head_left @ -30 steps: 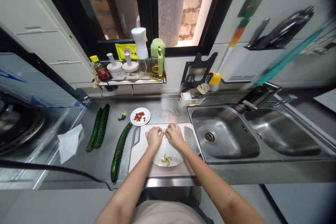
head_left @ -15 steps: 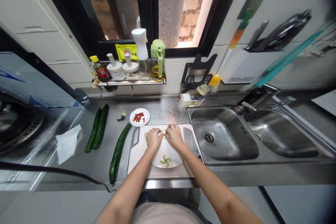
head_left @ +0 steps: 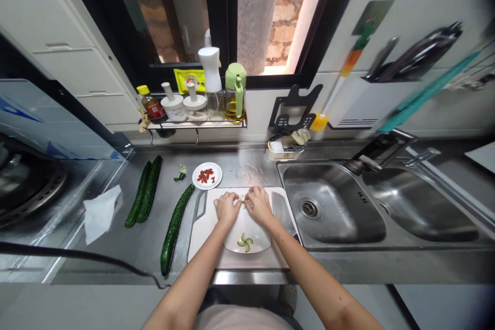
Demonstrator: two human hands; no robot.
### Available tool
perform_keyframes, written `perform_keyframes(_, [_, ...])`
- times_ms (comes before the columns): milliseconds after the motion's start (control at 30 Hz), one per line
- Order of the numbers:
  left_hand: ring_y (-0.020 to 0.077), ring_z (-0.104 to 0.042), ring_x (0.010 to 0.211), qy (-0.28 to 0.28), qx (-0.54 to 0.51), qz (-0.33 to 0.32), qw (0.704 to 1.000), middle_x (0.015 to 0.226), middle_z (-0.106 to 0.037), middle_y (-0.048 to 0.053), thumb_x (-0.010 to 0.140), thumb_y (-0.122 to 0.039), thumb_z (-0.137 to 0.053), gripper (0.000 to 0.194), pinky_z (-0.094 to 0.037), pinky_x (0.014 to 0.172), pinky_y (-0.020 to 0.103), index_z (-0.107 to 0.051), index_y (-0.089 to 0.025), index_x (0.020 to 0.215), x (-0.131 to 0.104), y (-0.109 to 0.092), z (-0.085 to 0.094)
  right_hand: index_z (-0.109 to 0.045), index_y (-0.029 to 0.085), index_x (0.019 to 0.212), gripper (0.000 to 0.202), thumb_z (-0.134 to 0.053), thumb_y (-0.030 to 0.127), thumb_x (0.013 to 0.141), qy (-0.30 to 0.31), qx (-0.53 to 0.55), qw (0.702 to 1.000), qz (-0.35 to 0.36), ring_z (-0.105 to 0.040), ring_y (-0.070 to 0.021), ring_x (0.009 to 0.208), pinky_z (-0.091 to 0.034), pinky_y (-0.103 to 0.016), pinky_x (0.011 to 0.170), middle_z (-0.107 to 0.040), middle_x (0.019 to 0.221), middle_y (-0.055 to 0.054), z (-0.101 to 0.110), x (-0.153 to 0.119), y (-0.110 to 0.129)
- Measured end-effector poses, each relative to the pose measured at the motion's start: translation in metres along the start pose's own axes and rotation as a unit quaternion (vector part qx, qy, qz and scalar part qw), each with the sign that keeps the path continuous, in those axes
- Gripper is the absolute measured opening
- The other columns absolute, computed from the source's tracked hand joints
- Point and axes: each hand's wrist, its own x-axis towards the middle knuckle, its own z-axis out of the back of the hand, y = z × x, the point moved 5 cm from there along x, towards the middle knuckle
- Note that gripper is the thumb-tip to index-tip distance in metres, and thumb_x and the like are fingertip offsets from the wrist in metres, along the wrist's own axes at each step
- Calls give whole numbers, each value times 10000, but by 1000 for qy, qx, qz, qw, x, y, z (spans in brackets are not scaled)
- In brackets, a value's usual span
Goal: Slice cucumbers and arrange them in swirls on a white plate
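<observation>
My left hand and my right hand meet at the far side of a white plate. The thumb and fingers of each are pinched round small cucumber slices, partly hidden by the fingertips. Nearer to me on the same plate, several cucumber slices form a pinwheel flower. Under the plate lies a pale cutting board with a grey handle. A small white dish of chopped red bits stands just beyond the board's far left corner.
One whole cucumber lies left of the board, with two more cucumbers farther left. Cucumber scraps sit near the dish. A double sink is at right. Above the counter, a rack carries bottles and jars.
The view has shifted slightly, so everything sits a little lower. Both hands stay at the plate's far side, with only slight finger movement over the slices.
</observation>
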Motion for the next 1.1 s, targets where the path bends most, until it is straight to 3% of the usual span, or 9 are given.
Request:
perform_keyframes(267, [209,-588,959,-16,-31,-6,999,941,-675,35,870,-305,-545,144,-296,867,349,-670,-234,869,-2,0,5,-662,217,838,151,-517,237,875,-52,40,998,-14,-410,-257,1098,-367,-395,933,-559,1091,-93,21,-10,8])
perform_keyframes(533, [175,-599,891,-56,-73,-16,996,926,-687,20,877,-311,-530,168,-331,859,326,-680,-236,872,-4,8,18,-657,216,814,176,-504,263,888,-100,66,992,-37,-429,-256,1062,-381,-412,934,-561,1058,-85,45,-43,23])
perform_keyframes(600, [187,-597,920,-89,-73,-7,993,953,-691,31,881,-324,-522,183,-343,866,330,-681,-234,899,4,17,31,-653,220,804,179,-499,256,887,-101,69,992,-44,-441,-254,1049,-386,-410,924,-561,1047,-83,46,-51,24])
perform_keyframes(733, [246,-563,1048,-153,-34,69,985,1104,-669,78,884,-354,-508,257,-361,882,369,-674,-241,1043,33,52,70,-652,221,795,192,-490,265,889,-103,77,990,-60,-449,-258,1045,-393,-413,906,-563,1032,-86,46,-65,19])
perform_keyframes(867, [317,-531,1098,-144,58,136,978,1173,-634,115,878,-387,-493,332,-368,894,444,-662,-255,1133,65,88,103,-659,214,802,205,-489,284,892,-114,79,988,-68,-438,-266,1064,-384,-431,922,-557,1035,-90,47,-70,14])
perform_keyframes(967, [340,-531,1098,-112,109,153,976,1189,-634,130,876,-375,-476,353,-365,897,477,-663,-248,1146,80,106,112,-662,216,802,196,-497,279,887,-123,74,987,-66,-436,-265,1069,-382,-431,923,-555,1029,-86,49,-70,14])
perform_keyframes(1100, [333,-546,1079,-82,147,145,975,1174,-648,132,876,-347,-454,341,-357,899,476,-691,-237,1095,87,116,108,-657,219,802,186,-499,268,888,-134,67,987,-55,-445,-260,1058,-384,-428,919,-558,1019,-83,52,-70,18])
